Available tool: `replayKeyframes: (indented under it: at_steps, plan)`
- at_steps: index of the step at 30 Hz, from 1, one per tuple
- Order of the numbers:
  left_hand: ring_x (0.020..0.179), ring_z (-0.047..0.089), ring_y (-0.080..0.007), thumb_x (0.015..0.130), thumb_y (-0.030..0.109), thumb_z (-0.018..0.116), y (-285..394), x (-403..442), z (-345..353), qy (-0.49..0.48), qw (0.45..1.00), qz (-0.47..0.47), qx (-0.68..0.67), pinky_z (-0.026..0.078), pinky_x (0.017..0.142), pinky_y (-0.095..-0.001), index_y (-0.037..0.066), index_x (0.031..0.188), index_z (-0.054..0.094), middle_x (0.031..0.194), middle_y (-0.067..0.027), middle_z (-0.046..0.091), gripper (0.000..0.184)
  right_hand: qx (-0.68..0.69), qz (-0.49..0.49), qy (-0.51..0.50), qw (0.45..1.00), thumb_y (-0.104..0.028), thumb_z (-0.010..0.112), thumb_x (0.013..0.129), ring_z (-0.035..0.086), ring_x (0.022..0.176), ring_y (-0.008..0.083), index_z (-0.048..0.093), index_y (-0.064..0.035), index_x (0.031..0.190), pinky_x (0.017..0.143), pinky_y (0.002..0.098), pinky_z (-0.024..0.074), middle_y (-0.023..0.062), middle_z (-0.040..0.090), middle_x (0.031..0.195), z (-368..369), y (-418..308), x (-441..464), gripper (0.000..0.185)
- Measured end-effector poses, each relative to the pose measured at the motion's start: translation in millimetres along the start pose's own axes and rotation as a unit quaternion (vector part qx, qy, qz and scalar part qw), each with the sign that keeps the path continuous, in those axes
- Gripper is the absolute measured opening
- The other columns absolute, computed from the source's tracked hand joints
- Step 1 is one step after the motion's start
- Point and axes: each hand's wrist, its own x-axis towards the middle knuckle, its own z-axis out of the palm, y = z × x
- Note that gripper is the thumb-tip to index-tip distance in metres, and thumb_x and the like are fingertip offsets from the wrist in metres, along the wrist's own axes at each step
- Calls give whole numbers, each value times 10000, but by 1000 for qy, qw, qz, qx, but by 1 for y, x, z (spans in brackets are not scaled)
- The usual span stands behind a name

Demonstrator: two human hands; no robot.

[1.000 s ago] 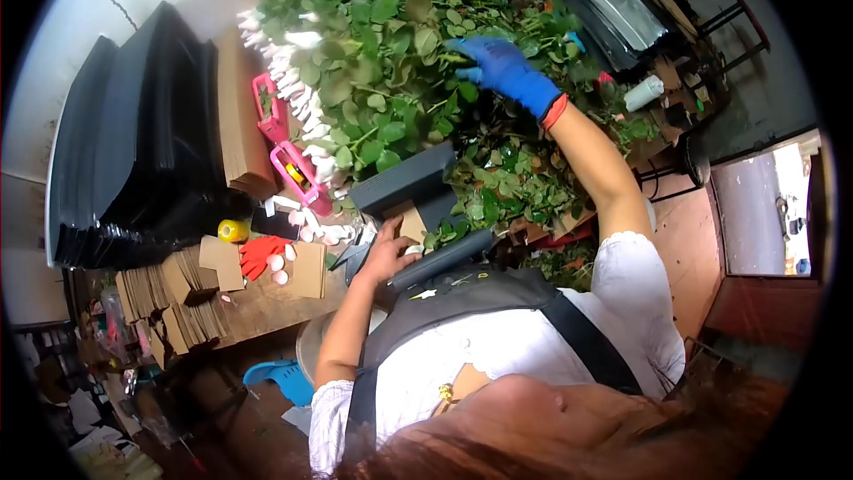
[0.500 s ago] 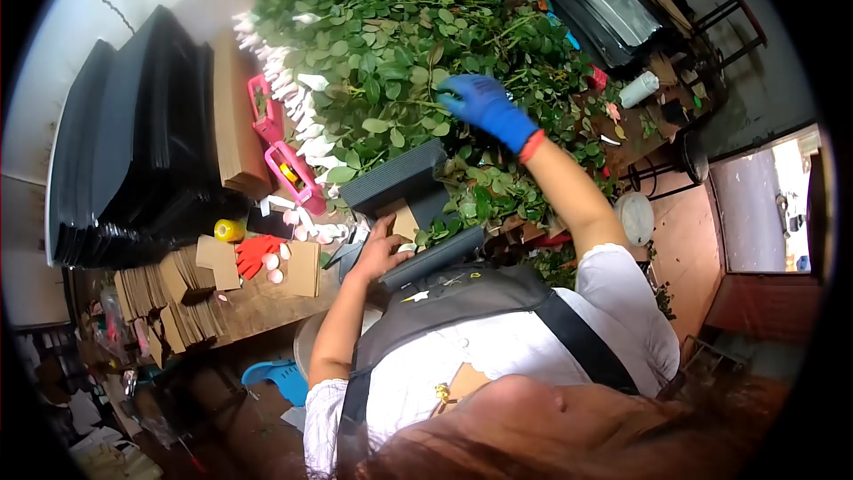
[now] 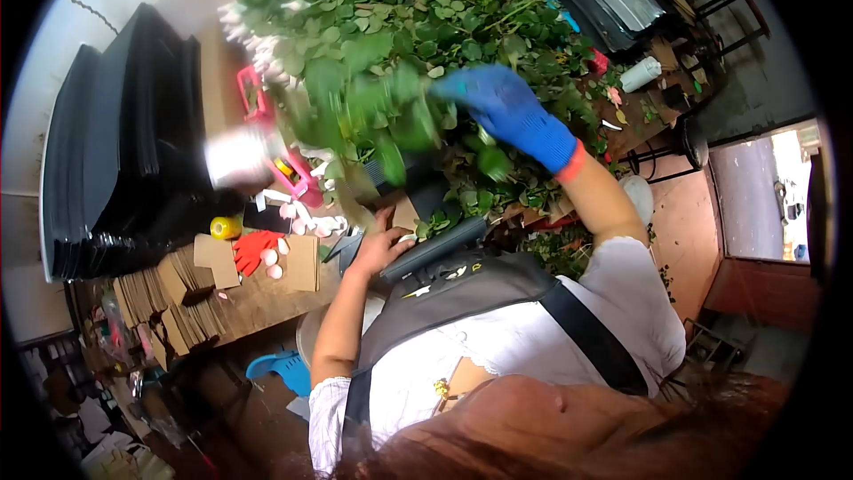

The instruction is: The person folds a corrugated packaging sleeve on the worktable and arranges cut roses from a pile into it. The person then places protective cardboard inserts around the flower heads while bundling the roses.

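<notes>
My right hand (image 3: 515, 116), in a blue glove with a red cuff, is closed round a leafy stem (image 3: 391, 107), blurred by motion. The stem's white-wrapped flower head (image 3: 240, 158) points left, over the pink tools. My bare left hand (image 3: 380, 247) lies at the left end of a dark ridged tray (image 3: 444, 244), its fingers apart on a piece of cardboard (image 3: 403, 213). Something small and white shows beside its thumb. Behind the tray spreads a large heap of leafy stems (image 3: 426, 18), with white-wrapped heads along its left side.
Tall black sheets (image 3: 124, 124) stand at the left. On the wooden table (image 3: 275, 298) are a red glove (image 3: 256, 251), a yellow roll (image 3: 226, 228), cardboard pieces (image 3: 187, 280) and two pink tools (image 3: 298, 180). A white roll (image 3: 640, 75) lies at the right.
My right hand has pulled a leafy stem up from the heap, and its wrapped head has swung left over the pink tools. My left hand has stayed at the tray.
</notes>
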Motion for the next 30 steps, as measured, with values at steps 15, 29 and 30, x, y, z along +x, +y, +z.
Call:
replayKeyframes:
  at_steps: [15, 29, 30]
  plan:
    - [1066, 640, -321, 782, 108, 789, 3, -6, 2, 70, 989, 0, -128, 498, 937, -383, 111, 1273, 665, 1122, -138, 655, 506, -84, 111, -542, 829, -178, 631, 874, 683, 948, 275, 673, -250, 1191, 784, 420, 541, 72, 692, 1012, 156, 38, -179, 328]
    - [886, 628, -283, 906, 115, 691, 17, 2, 6, 139, 986, -2, -96, 514, 801, -358, 86, 1146, 720, 945, -112, 594, 244, -200, 219, -168, 940, -155, 656, 828, 633, 929, 285, 716, -213, 997, 862, 414, 479, 79, 662, 932, 152, 69, -12, 188]
    - [874, 627, -283, 898, 121, 701, 21, 1, 5, 130, 984, -24, -118, 514, 797, -358, 85, 1141, 722, 943, -109, 593, 246, -207, 210, -103, 950, -164, 669, 816, 623, 912, 289, 712, -203, 960, 853, 420, 479, 76, 651, 924, 150, 62, -19, 156]
